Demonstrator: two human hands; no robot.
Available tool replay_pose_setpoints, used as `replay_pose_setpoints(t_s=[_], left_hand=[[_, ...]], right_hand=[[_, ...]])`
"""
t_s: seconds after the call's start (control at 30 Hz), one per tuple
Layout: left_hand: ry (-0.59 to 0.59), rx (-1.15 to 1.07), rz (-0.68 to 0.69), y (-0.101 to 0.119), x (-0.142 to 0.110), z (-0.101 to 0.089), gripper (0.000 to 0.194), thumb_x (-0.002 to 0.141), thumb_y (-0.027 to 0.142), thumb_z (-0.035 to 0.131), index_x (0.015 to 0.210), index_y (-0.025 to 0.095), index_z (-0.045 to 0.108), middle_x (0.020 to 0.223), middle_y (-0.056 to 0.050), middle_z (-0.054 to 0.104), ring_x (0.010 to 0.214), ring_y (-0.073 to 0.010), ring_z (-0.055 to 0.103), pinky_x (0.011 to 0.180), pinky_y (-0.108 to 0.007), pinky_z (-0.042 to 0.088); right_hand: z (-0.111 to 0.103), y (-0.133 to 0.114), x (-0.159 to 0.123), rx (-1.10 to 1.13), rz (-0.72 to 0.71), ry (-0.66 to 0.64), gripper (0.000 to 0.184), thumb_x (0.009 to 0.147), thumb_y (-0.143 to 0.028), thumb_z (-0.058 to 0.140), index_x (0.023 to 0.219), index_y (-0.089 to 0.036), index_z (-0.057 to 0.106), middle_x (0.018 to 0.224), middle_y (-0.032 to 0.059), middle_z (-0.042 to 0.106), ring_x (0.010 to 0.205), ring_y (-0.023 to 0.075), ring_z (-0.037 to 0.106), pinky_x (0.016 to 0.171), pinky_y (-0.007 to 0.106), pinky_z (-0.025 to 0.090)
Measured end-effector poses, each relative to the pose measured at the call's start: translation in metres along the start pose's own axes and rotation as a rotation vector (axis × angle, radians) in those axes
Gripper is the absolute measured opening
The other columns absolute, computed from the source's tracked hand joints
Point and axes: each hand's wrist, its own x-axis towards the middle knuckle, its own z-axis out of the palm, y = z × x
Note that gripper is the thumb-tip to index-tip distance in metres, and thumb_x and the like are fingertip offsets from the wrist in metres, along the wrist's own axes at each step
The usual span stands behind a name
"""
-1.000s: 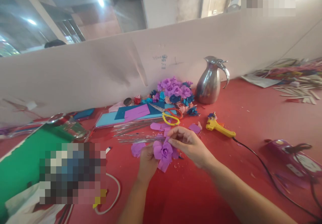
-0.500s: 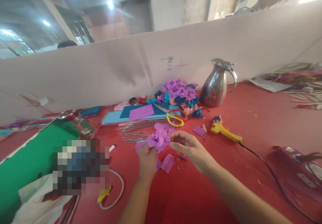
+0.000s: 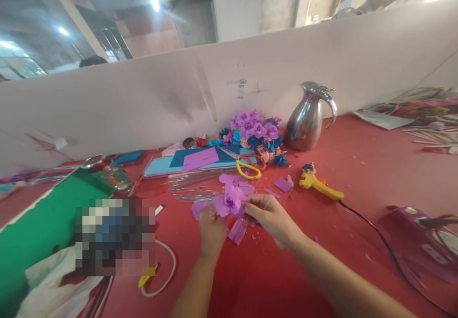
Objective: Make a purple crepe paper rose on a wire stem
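Note:
A purple paper flower (image 3: pixel 229 200) with a tightly curled centre is held up over the red table. My left hand (image 3: pixel 212 226) is closed round its underside, and the stem is hidden there. From the right, my right hand (image 3: pixel 272 217) pinches the edge of one petal between thumb and fingers. Below the flower lies a loose purple petal (image 3: pixel 237 231), with another purple piece (image 3: pixel 200 208) beside my left hand. Thin wires (image 3: pixel 193 195) are spread just beyond. Yellow-and-red scissors (image 3: pixel 248 169) rest on a stack of coloured paper sheets (image 3: pixel 161 167).
A heap of finished purple flowers (image 3: pixel 255 126) stands against the low wall, next to a steel jug (image 3: pixel 307 120). Rightward lies a yellow glue gun (image 3: pixel 321 187) with a black cord. A glass jar (image 3: pixel 119 177) and green board (image 3: pixel 46 225) are on the left.
The flower has shifted slightly right and turned in my left hand. My right fingers, loosely curled beside it before, now pinch a petal.

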Motion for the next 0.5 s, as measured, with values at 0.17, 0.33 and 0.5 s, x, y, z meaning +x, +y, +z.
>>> replay_pose_setpoints(t_s=[0.17, 0.33, 0.5], left_hand=[[-0.013, -0.006, -0.010, 0.0031, -0.0006, 0.0003, 0.023, 0.072, 0.028, 0.063, 0.052, 0.017, 0.059, 0.058, 0.001, 0.060, 0.056, -0.0129, 0.053, 0.052, -0.022, 0.043], [-0.010, -0.004, 0.004, 0.0013, -0.0002, -0.0007, 0.023, 0.071, 0.025, 0.063, 0.050, 0.018, 0.058, 0.054, 0.001, 0.058, 0.057, -0.0145, 0.055, 0.053, -0.023, 0.044], [0.014, 0.017, 0.013, -0.0018, -0.0001, -0.0008, 0.021, 0.071, 0.023, 0.062, 0.051, 0.018, 0.059, 0.056, 0.001, 0.060, 0.058, -0.0141, 0.055, 0.054, -0.023, 0.045]], right_hand=[[0.0000, 0.0018, -0.0001, 0.047, 0.037, -0.011, 0.035, 0.074, -0.049, 0.062, 0.062, -0.016, 0.060, 0.052, -0.0014, 0.058, 0.046, 0.0090, 0.050, 0.050, 0.023, 0.033], [0.0016, 0.0002, -0.0010, 0.053, 0.017, -0.061, 0.040, 0.073, -0.055, 0.063, 0.061, -0.017, 0.058, 0.052, -0.0006, 0.060, 0.042, 0.0085, 0.049, 0.048, 0.023, 0.033], [-0.0001, 0.0004, -0.0014, 0.096, 0.035, -0.062, 0.045, 0.080, -0.055, 0.055, 0.058, -0.016, 0.058, 0.051, 0.0004, 0.060, 0.044, 0.0091, 0.048, 0.049, 0.023, 0.032]])
